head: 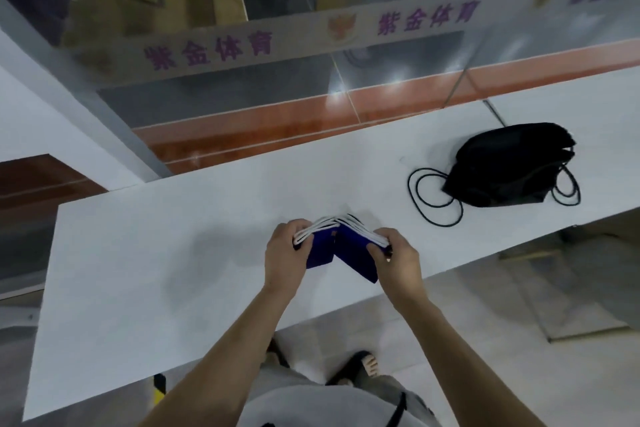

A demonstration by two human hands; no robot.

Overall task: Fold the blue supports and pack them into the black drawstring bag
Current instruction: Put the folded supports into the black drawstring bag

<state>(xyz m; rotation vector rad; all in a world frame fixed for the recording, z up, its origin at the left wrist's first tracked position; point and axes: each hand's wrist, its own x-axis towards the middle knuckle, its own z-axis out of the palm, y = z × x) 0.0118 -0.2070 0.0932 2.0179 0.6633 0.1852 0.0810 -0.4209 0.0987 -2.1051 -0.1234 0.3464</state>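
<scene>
The blue supports (346, 250), dark blue with white edging, form a stack bent into a peak over the white table (173, 253). My left hand (285, 253) grips the stack's left end, fingers curled over the white edges. My right hand (394, 253) grips its right end, thumb on the blue face. The black drawstring bag (509, 166) lies on the table to the far right, about an arm's reach from my hands. Its black cords (433, 198) loop out on the table on both sides of it.
A glass partition (311, 62) with purple lettering runs behind the table's far edge. The table's near edge runs diagonally under my forearms. Tiled floor and my sandalled feet (356, 367) show below it.
</scene>
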